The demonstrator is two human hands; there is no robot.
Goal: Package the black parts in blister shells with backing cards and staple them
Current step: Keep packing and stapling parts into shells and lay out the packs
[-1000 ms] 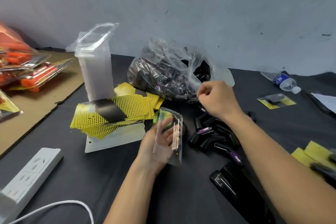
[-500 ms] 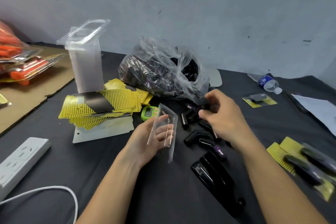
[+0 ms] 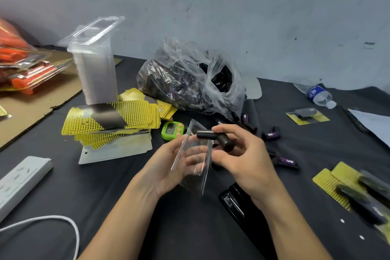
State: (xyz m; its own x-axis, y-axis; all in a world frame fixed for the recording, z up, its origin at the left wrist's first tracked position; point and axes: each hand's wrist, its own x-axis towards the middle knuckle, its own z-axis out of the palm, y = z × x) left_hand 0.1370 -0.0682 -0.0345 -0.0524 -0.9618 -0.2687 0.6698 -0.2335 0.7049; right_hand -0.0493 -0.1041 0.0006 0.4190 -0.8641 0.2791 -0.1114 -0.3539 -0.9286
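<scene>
Currently, left hand (image 3: 166, 167) curled round clear blister shell (image 3: 195, 155) just beyond black stapler (image 3: 233, 202), right hand (image 3: 247, 160) pinching black elbow part (image 3: 213, 135) at shell's top end, backing-card stack (image 3: 109, 117) left of stapler.

Your right hand (image 3: 242, 160) grips a bent black part (image 3: 215, 136) at the top edge of the clear blister shell (image 3: 194, 158), which your left hand (image 3: 166, 164) holds tilted. More loose black parts (image 3: 272, 134) lie on the tabletop (image 3: 126, 207) beyond. The yellow dotted backing cards (image 3: 111, 117) sit stacked beside the tall stack of shells (image 3: 96, 69) at far left. The black stapler (image 3: 234, 202) lies under your right wrist.
</scene>
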